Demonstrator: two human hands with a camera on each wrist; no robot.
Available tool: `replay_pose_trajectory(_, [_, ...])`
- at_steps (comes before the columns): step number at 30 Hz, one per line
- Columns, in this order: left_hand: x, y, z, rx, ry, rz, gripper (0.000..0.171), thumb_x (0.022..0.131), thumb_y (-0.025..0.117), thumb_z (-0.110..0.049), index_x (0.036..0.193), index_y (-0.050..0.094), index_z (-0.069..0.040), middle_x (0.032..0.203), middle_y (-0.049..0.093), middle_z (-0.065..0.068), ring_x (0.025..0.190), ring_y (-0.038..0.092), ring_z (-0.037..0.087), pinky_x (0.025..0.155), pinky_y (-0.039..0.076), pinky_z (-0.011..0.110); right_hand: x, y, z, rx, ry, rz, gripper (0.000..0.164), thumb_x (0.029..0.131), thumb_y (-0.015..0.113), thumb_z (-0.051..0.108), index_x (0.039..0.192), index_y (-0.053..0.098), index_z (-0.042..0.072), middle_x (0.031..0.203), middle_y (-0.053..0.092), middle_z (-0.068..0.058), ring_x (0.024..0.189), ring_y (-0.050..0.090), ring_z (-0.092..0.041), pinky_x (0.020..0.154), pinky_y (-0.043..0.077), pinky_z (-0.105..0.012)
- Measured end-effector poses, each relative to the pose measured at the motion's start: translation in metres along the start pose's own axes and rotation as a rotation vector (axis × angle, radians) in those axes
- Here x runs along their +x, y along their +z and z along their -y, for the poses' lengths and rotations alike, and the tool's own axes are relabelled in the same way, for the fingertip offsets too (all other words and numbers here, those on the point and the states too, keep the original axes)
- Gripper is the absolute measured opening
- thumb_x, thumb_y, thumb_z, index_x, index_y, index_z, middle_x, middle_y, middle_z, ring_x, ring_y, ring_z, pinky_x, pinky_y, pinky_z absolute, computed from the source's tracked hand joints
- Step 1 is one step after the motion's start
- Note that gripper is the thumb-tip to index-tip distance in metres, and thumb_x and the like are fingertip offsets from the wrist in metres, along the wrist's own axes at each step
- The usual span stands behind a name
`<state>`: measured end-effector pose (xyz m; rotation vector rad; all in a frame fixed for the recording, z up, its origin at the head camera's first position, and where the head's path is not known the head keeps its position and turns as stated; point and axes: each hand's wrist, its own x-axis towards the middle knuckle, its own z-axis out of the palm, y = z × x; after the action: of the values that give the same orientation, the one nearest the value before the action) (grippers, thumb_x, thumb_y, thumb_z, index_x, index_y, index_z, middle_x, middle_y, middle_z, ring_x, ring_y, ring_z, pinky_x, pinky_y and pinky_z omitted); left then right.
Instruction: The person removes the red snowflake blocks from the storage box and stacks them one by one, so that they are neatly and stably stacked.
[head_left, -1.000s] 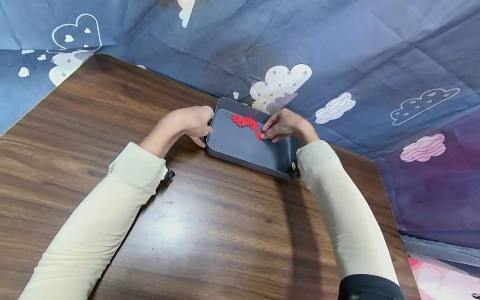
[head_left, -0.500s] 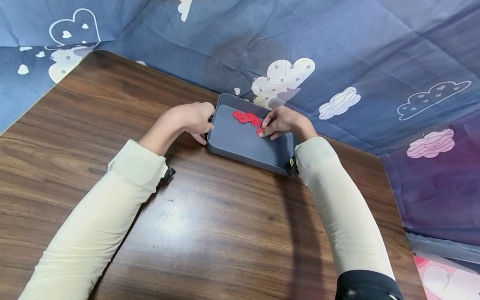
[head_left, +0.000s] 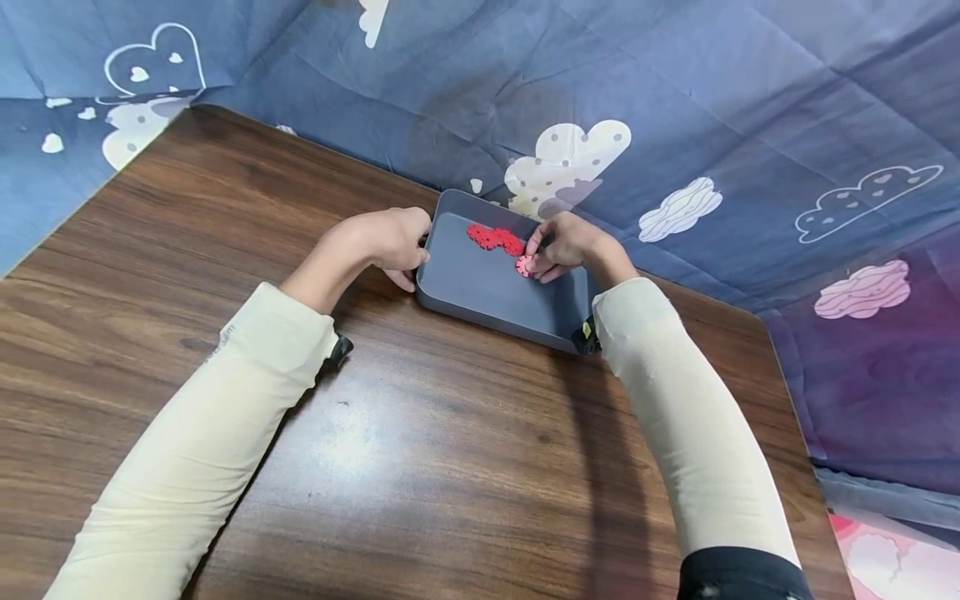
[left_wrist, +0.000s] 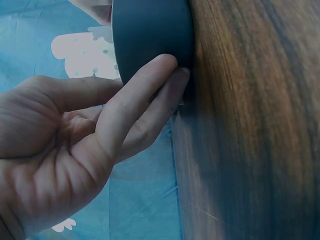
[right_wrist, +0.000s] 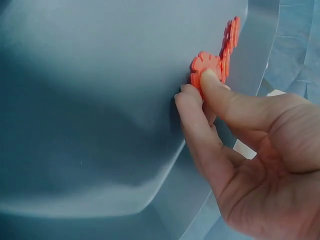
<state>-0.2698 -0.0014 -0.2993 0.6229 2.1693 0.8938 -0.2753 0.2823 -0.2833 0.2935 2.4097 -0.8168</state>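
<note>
My right hand [head_left: 566, 244] pinches a red notched plastic disc [right_wrist: 200, 64] between thumb and fingers, over the floor of a shallow grey tray [head_left: 480, 287]. In the head view this disc [head_left: 523, 265] shows its pinkish, shiny face. Several matching red discs [head_left: 487, 237] form a short row near the tray's back side, and the held one overlaps their near end in the right wrist view. At the tray's left end, my left hand [head_left: 390, 242] grips the wall. In the left wrist view its fingertips [left_wrist: 165, 65] lie along the outside wall, low near the table.
The tray sits near the back edge of a brown wooden table [head_left: 450, 467], close to a blue cloud-printed cloth [head_left: 435, 100] hanging behind. A black wrist strap [head_left: 587, 335] on the right arm overlaps the tray's near right corner.
The disc in my right fingers has turned so that its face catches the light and shows more fully. My left hand still holds the tray; the head view has shifted slightly.
</note>
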Motion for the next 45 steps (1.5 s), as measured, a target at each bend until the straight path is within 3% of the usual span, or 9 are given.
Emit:
replay_pose_trajectory(7, [0.0,0.001,0.0,0.008,0.005,0.001,0.024,0.112,0.042,-0.001,0.132,0.05,0.009,0.129,0.059,0.023,0.109,0.075,0.026,0.086,0.072,0.027,-0.012,-0.011,-0.011,0.005,-0.012,-0.037,0.017,0.098,0.072,-0.008,0.109,0.059,-0.008,0.081,0.069,-0.009,0.069,0.074,-0.015,0.075,0.074,-0.036])
replay_pose_trajectory(16, [0.0,0.002,-0.001,-0.008,0.001,-0.003,0.024,0.112,0.042,-0.001,0.134,0.047,0.009,0.128,0.054,0.022,0.104,0.073,0.024,0.085,0.072,0.027,-0.032,-0.038,-0.033,0.036,-0.015,-0.074,0.016,0.1,0.07,-0.006,0.11,0.059,-0.007,0.084,0.077,-0.009,0.074,0.078,-0.017,0.077,0.074,-0.037])
replay_pose_trajectory(24, [0.002,0.003,0.0,-0.005,0.015,0.015,0.027,0.112,0.042,0.0,0.135,0.05,0.011,0.133,0.059,0.025,0.106,0.075,0.026,0.085,0.072,0.026,-0.05,-0.062,-0.059,0.029,-0.019,-0.095,0.01,0.101,0.068,-0.006,0.108,0.06,-0.005,0.086,0.073,-0.007,0.075,0.077,-0.017,0.074,0.074,-0.033])
replay_pose_trajectory(29, [0.0,0.001,0.0,-0.034,0.016,0.009,0.028,0.111,0.043,0.002,0.136,0.05,0.012,0.134,0.061,0.027,0.106,0.076,0.028,0.084,0.072,0.026,-0.059,-0.074,-0.073,0.064,0.003,-0.101,0.009,0.102,0.067,-0.006,0.107,0.06,-0.001,0.087,0.07,-0.006,0.076,0.077,-0.016,0.075,0.073,-0.031])
replay_pose_trajectory(34, [-0.001,0.001,0.0,0.004,0.01,-0.001,0.027,0.112,0.042,0.0,0.136,0.05,0.01,0.134,0.06,0.025,0.114,0.074,0.028,0.085,0.072,0.026,-0.067,-0.082,-0.093,0.095,0.043,-0.105,0.014,0.102,0.065,-0.009,0.113,0.057,-0.007,0.085,0.068,-0.004,0.075,0.077,-0.013,0.076,0.073,-0.03])
replay_pose_trajectory(40, [-0.001,0.0,0.0,0.0,0.008,0.001,0.029,0.112,0.042,0.0,0.138,0.048,0.01,0.136,0.059,0.025,0.117,0.073,0.03,0.085,0.072,0.026,-0.074,-0.09,-0.123,0.177,0.13,-0.055,0.014,0.104,0.057,-0.013,0.117,0.054,-0.008,0.087,0.069,-0.004,0.078,0.077,-0.014,0.081,0.073,-0.031])
replay_pose_trajectory(45, [-0.001,0.001,-0.001,-0.015,0.009,-0.003,0.027,0.112,0.042,0.0,0.137,0.047,0.01,0.132,0.058,0.024,0.11,0.074,0.027,0.085,0.072,0.026,-0.077,-0.096,-0.149,0.214,0.183,-0.004,0.013,0.105,0.053,-0.014,0.116,0.053,-0.007,0.09,0.068,-0.005,0.08,0.077,-0.014,0.083,0.073,-0.031])
